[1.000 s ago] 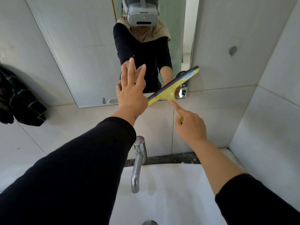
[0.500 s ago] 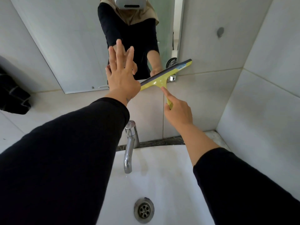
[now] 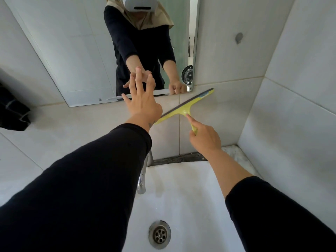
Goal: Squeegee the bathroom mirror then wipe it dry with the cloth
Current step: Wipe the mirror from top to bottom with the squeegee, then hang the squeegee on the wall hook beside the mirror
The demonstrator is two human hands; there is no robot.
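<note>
White-tiled bathroom, sink (image 3: 200, 206) below. Right hand (image 3: 204, 136) grips yellow squeegee (image 3: 183, 110) by its stub handle, blade on tile just under mirror (image 3: 72, 51). Left hand (image 3: 142, 104) spread, empty. Squeegee likely light, rigid plastic; wet handle may slip.

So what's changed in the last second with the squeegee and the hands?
The squeegee has come down off the mirror; its blade now lies on the tiles below the glass's bottom edge. The right hand still grips the handle, the left hand stays open with fingers spread at the mirror's lower edge.
</note>
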